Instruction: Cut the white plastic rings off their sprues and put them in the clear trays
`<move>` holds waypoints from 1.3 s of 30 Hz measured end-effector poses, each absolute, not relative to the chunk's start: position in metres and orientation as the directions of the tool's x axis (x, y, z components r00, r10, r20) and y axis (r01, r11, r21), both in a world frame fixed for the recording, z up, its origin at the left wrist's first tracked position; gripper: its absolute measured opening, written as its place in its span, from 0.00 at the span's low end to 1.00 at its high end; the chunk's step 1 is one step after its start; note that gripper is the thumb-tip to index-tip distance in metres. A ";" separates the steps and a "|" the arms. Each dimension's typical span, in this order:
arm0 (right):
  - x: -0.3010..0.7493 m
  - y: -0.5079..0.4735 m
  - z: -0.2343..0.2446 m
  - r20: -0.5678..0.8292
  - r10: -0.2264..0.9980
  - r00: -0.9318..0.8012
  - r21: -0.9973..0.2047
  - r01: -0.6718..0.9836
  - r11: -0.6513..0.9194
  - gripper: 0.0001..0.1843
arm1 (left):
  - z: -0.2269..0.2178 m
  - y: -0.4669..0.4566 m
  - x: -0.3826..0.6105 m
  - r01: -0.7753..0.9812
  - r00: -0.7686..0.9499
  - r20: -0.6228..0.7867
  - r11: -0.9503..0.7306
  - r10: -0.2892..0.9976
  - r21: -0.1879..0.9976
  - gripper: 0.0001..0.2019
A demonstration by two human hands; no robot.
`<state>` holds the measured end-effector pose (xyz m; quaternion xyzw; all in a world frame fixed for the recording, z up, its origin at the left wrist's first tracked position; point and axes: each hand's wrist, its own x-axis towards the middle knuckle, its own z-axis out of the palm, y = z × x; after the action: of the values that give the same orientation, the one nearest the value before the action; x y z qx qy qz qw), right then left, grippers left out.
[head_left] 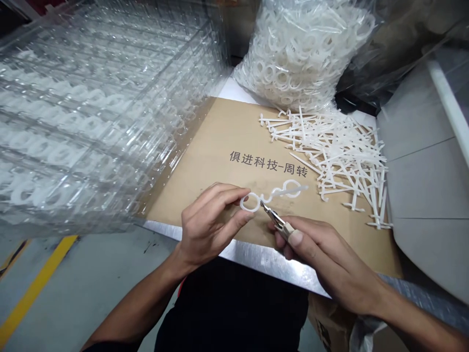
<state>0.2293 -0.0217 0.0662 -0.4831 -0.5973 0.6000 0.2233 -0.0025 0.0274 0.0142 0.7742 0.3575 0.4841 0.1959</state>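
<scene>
One white moulded plastic ring strip (pixel 273 195) pinched in left hand (pixel 210 225), over cardboard sheet (pixel 220 146). Right hand (pixel 322 259) clenches small cutters (pixel 273 218), tips at strip's end ring. Risk: slipping tips could nick ring or nearby finger. Beyond: loose white plastic runners (pixel 330 161), bagged rings (pixel 293 54), stacked clear trays (pixel 73 122).

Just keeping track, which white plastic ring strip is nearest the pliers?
The ringed strip held in the left hand, one ring at the tips of the pliers in the right hand; the others lie heaped on the cardboard.
</scene>
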 end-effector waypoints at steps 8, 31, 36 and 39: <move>0.228 -0.024 0.063 -0.271 0.864 -0.424 -0.938 0.316 -0.139 0.22 | 0.014 0.027 -0.002 0.364 0.283 0.609 -0.671 0.741 0.646 0.15; 0.227 -0.025 0.062 -0.284 0.870 -0.402 -0.930 0.334 -0.150 0.21 | 0.012 0.028 -0.001 0.352 0.304 0.640 -0.707 0.706 0.613 0.17; 0.227 -0.025 0.063 -0.274 0.874 -0.401 -0.931 0.340 -0.135 0.22 | 0.014 0.028 -0.001 0.348 0.314 0.640 -0.712 0.702 0.610 0.17; 0.228 -0.026 0.063 -0.271 0.875 -0.402 -0.927 0.355 -0.124 0.22 | 0.014 0.028 -0.001 0.354 0.315 0.635 -0.708 0.705 0.611 0.17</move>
<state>0.2276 -0.0259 0.0628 -0.4955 -0.6204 0.5623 0.2309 -0.0010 0.0282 0.0137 0.7898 0.3354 0.4798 0.1831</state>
